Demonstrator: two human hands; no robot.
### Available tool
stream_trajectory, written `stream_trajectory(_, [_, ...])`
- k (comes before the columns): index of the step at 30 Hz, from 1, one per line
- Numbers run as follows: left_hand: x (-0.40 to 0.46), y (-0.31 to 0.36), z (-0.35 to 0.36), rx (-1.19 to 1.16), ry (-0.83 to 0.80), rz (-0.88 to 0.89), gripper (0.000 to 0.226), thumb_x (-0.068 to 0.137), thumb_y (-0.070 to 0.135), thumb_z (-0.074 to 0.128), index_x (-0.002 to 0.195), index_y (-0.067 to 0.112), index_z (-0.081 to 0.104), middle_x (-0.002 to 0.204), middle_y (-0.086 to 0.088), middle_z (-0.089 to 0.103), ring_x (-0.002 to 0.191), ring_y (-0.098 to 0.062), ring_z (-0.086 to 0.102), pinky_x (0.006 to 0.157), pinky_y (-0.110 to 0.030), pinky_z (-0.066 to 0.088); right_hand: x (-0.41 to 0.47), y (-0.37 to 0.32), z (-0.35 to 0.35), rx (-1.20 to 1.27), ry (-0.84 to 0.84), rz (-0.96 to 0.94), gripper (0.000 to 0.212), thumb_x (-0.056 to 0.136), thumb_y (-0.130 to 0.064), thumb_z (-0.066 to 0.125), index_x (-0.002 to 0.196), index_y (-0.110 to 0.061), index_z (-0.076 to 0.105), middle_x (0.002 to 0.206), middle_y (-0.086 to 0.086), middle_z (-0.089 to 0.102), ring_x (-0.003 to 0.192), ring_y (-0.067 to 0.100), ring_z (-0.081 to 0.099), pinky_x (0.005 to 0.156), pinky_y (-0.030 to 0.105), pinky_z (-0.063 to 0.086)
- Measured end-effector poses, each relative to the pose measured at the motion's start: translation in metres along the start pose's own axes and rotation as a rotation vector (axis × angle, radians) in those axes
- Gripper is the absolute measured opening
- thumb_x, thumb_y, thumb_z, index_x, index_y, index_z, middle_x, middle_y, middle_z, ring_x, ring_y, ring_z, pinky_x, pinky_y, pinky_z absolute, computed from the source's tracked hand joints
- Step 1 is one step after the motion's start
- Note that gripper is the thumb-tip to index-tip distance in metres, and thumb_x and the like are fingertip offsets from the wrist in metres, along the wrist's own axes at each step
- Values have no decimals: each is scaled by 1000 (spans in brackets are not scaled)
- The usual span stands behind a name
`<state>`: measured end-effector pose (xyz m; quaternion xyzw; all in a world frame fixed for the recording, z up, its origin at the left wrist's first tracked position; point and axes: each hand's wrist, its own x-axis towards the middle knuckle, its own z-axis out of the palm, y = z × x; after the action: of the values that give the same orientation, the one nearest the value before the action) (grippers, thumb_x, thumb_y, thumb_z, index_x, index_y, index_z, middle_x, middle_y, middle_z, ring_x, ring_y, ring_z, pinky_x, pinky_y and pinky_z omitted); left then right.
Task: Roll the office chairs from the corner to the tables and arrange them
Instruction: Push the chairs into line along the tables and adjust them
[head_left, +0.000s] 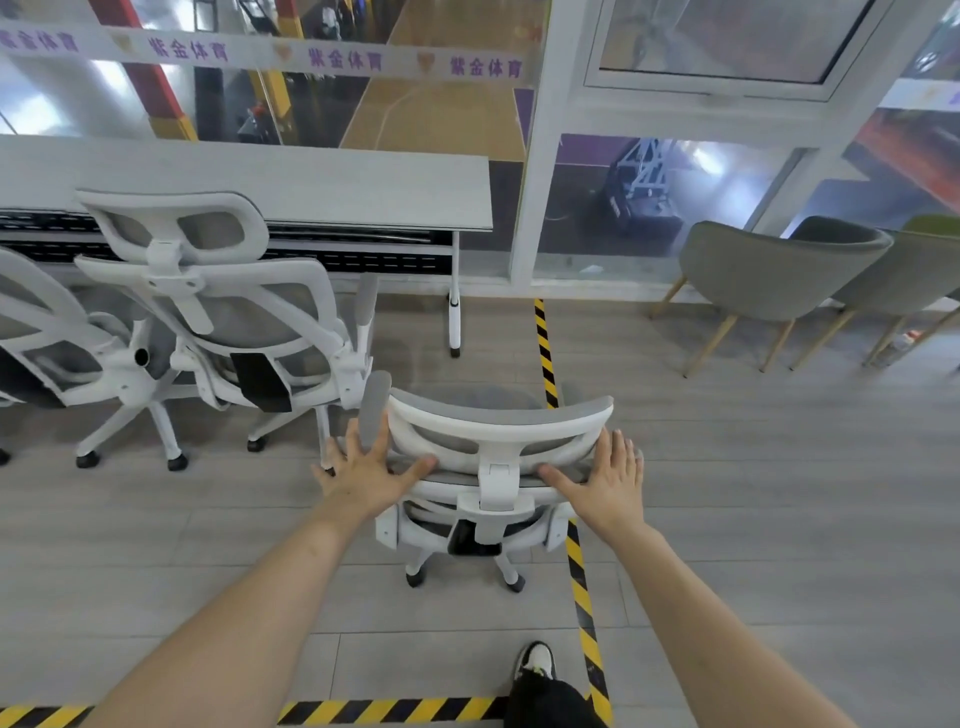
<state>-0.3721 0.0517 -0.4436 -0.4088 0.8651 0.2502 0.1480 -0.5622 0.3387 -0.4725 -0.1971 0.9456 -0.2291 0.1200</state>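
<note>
1. At the far left a white mesh office chair (41, 338) is cut off by the frame edge, and just beside it a second office chair (218, 306) with a headrest stands backed up to the long grey table (311, 182)
2. The table's white leg (454, 317) stands ahead of the near chair (493, 467), and the second chair's armrest is close on the near chair's left
3. Yellow-and-black floor tape (545, 353) runs under the near chair; two grey armchairs (769, 275) sit well apart on the right by the glass wall
4. The left hand (363, 473) rests flat on the near chair's backrest, fingers spread straight, thumb on the frame
5. The right hand (608, 483) presses the backrest's right end likewise, fingers straight, gripping nothing
</note>
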Motion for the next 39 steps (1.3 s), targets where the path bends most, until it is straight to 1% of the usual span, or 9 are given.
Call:
stream_trajectory(3, [16,12,-12,-9,-10,19,124,50,114,27,138,60,-41,170,-4,-25,155,-44,-19,121,-71,-3,25,-3,-3,0,7,-3,127,70,-103,40,162,-25,0,173,8,1,159,27,-6,129,50,-5])
stream_trajectory(6, [37,23,-18,-33,-10,31,127,48,114,32,138,62,-42,170,-3,-26,155,-44,-20,118,-74,-2,52,-5,-4,0,17,-5,126,72,-101,43,162,-23,2,173,8,4,159,27,-4,129,51,-4])
stream_trajectory(9, [62,36,-28,-24,-1,33,124,49,114,33,135,64,-41,170,-2,-25,155,-42,-20,119,-73,0,80,-9,-7,2,27,-4,126,72,-100,42,163,-23,2,173,7,3,159,26,-5,128,50,-5])
stream_trajectory(14, [106,65,-43,33,6,6,122,51,114,26,135,58,-42,171,-6,-24,155,-42,-19,120,-71,-2,133,-12,-16,-9,5,0,127,71,-101,39,163,-22,1,173,9,2,159,27,-6,128,50,-7])
stream_trajectory(19, [146,102,-51,41,14,-19,118,59,110,25,137,53,-44,171,-7,-21,156,-38,-22,120,-72,-2,194,-8,-28,-37,-15,-12,131,69,-104,34,163,-20,-2,173,9,2,160,27,-6,128,51,-7])
stream_trajectory(24, [182,136,-61,19,3,-26,120,67,105,29,146,48,-40,171,-6,-24,155,-37,-23,120,-71,6,249,-3,-37,-34,-18,-25,136,64,-108,29,164,-20,-2,173,10,3,159,29,-5,128,52,-6])
stream_trajectory(29, [213,158,-71,-40,-33,-41,116,71,102,33,143,51,-42,169,-3,-27,153,-29,-32,119,-73,8,294,-7,-45,-44,-63,-26,133,68,-104,37,164,-22,-5,173,9,2,159,29,-5,127,53,-8])
stream_trajectory(32, [229,169,-81,-55,-57,-46,116,74,99,36,148,49,-38,168,-2,-30,152,-28,-34,119,-72,6,320,-11,-47,-41,-63,-36,133,68,-103,40,164,-21,-3,173,9,5,159,30,-1,127,55,-6])
stream_trajectory(39, [274,182,-99,-102,-76,-32,114,78,96,40,149,50,-37,166,-1,-35,149,-28,-40,119,-73,-1,370,-19,-43,-43,-40,-54,135,65,-107,34,164,-21,0,173,8,8,160,27,0,127,55,-6])
